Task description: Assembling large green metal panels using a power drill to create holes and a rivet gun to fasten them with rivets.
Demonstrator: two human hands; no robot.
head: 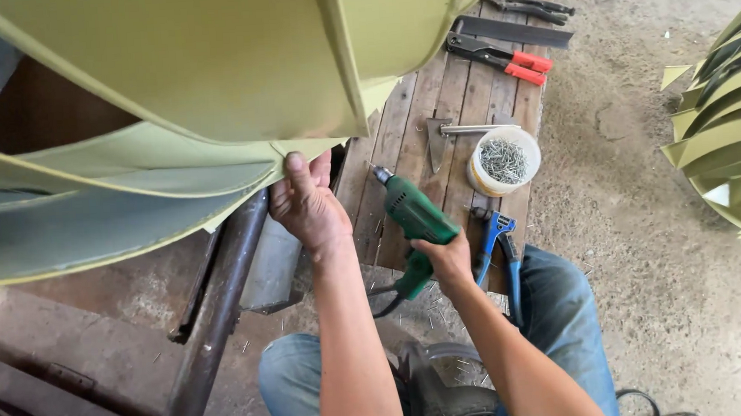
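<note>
My left hand pinches the lower edge of a large pale green sheet-metal piece, thumb on top where two curved panels meet. My right hand grips a green electric drill by its handle, with the bit pointing up and left toward the sheet edge, a short gap away. Both forearms reach forward over my knees in blue jeans.
A wooden plank bench carries a white tub of rivets, a blue rivet gun, red-handled snips, dark pliers and a metal square. A dark steel pipe runs below. More green vanes stand right on the dirt floor.
</note>
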